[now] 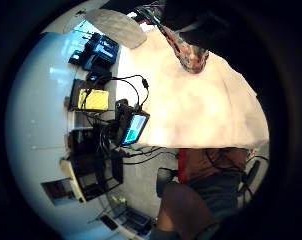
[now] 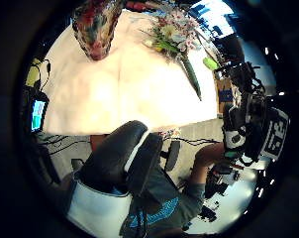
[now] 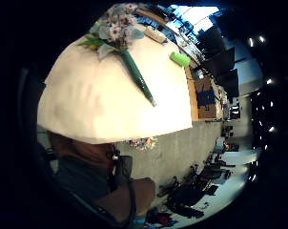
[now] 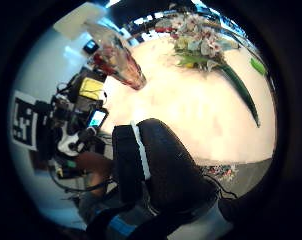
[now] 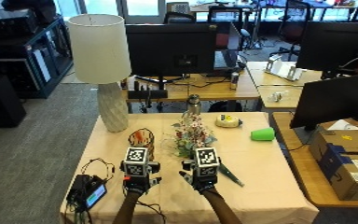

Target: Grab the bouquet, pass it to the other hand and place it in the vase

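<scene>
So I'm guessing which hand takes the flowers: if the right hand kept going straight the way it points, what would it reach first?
Most likely the bouquet: it lies on the table just ahead of the right hand, whose fingers point toward its flower end. Depth is hard to judge.

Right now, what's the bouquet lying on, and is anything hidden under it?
The bouquet lies on the cream tablecloth, beside the patterned vase, its green stem flat on the cloth. Both hands hover near, not touching it. What lies beneath the blossoms is covered.
</scene>
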`<state>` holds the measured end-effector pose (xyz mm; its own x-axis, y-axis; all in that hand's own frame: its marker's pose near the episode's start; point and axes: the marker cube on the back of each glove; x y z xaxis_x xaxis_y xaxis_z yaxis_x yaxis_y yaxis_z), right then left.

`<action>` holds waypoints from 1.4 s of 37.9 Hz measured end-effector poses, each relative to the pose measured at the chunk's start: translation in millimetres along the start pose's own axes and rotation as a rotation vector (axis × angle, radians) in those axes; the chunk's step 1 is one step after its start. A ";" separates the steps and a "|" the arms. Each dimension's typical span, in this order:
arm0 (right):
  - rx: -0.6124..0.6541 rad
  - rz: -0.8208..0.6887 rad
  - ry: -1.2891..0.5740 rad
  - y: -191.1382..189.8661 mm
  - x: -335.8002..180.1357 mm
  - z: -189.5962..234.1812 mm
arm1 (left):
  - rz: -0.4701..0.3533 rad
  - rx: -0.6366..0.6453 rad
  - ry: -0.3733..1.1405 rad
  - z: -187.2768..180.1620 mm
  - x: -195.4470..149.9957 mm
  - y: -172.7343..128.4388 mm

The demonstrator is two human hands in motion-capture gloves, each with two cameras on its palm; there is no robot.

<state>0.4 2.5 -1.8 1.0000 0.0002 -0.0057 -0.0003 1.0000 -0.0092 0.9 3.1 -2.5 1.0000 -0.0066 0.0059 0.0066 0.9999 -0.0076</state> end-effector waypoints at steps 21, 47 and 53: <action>0.022 -0.021 0.007 -1.2 -1.3 0.0 | 0.042 -0.017 0.011 -3.6 0.4 -2.5; -0.018 0.113 0.020 -8.7 84.6 9.4 | 0.047 0.012 0.072 -2.2 1.3 -7.1; -0.047 0.176 0.008 -16.1 118.7 21.7 | 0.052 0.011 0.079 -3.1 5.2 -6.0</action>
<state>119.2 -13.3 19.4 0.9844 0.1748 -0.0198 -0.1756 0.9830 -0.0536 6.1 -3.0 -5.6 0.9963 0.0452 -0.0732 -0.0450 0.9990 0.0049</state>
